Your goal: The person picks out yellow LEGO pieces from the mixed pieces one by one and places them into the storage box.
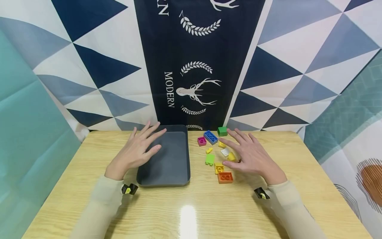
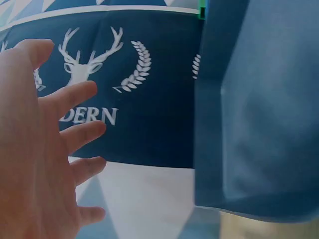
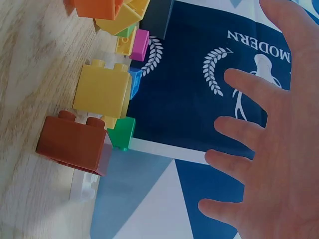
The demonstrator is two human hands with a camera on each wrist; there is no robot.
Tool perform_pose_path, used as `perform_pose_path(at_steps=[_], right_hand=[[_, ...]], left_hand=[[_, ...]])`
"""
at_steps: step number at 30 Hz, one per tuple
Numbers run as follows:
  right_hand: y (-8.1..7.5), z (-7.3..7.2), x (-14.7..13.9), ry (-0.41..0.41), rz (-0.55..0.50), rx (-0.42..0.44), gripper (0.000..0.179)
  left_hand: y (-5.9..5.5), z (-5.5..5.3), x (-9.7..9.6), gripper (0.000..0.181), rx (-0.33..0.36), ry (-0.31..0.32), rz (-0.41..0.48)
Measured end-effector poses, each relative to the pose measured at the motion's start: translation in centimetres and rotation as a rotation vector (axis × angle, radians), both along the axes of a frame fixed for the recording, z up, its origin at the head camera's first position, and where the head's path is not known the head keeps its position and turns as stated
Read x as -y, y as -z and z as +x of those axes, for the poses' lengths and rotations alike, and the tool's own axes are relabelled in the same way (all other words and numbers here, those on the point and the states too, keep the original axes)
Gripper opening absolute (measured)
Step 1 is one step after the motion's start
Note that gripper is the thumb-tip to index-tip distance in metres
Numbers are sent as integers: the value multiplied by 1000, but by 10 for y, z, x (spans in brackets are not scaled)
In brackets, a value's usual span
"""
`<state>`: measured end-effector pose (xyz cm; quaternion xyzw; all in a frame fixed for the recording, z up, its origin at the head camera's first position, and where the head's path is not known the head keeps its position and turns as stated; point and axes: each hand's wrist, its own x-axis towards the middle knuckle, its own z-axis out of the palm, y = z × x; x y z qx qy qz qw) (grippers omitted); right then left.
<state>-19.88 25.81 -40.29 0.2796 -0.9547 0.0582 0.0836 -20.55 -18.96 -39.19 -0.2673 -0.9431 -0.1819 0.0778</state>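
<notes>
My left hand [image 1: 135,152] is raised over the left side of a dark grey tray [image 1: 176,159], fingers spread, holding nothing. To the tray's right lie toy building bricks: magenta [image 1: 201,141], blue [image 1: 210,137], dark green [image 1: 222,131], lime green [image 1: 210,159], yellow [image 1: 219,167] and orange [image 1: 225,177]. Above their right side my right hand [image 1: 252,154] hovers with spread fingers and nothing in it, hiding part of the group. Beside its thumb and fingers show a white brick [image 1: 225,152] and a yellow piece [image 1: 231,156]. A brown brick [image 3: 72,142] appears in the right wrist view.
Everything stands on a light wooden table [image 1: 155,212]. Behind its far edge hangs a patterned cloth [image 1: 197,49] with a deer print. Bands with small black-and-yellow pieces [image 1: 129,189] sit at both wrists.
</notes>
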Motion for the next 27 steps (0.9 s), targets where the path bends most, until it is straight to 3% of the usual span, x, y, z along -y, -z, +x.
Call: perform_pose_path(at_steps=[6,20,27], right_hand=[[1,2,-3,11,-4,-2,84],[2,2,-3,11,-2,14,85],[1,2,-2,24,-5,32,86]], left_hand=[[10,-4,10,63,18,-21,27],[13,1,59,64,-9,-106,46],[13,2,62,65,-43,-99,46]])
